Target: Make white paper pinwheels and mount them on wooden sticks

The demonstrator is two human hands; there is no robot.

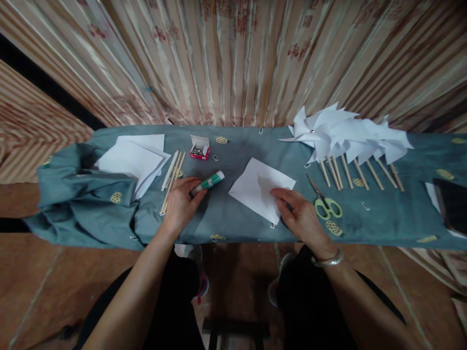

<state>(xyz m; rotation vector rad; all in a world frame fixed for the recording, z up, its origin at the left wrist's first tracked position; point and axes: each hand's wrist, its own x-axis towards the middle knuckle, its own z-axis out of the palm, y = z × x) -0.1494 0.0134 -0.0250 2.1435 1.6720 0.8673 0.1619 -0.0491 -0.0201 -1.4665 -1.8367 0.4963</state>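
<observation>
My left hand (pixel 185 198) is closed round a glue stick (pixel 212 181) with a green label and a white end, held just above the cloth. To its right lies a square sheet of white paper (pixel 251 182) with cuts running in from its corners. My right hand (pixel 297 211) wears a silver bangle. Its thumb and fingers are drawn together on the right part of the sheet, and the fingertips are partly hidden. Beside that hand rest scissors (pixel 326 206) with green handles, blades pointing away from me.
Finished paper pinwheels (pixel 346 131) on wooden sticks lie in a row at the back right. A small red box (pixel 200 148) of metal pins stands open. Several sticks (pixel 171 182) and a stack of white paper (pixel 131 158) lie left. A dark phone-like object (pixel 452 204) sits far right.
</observation>
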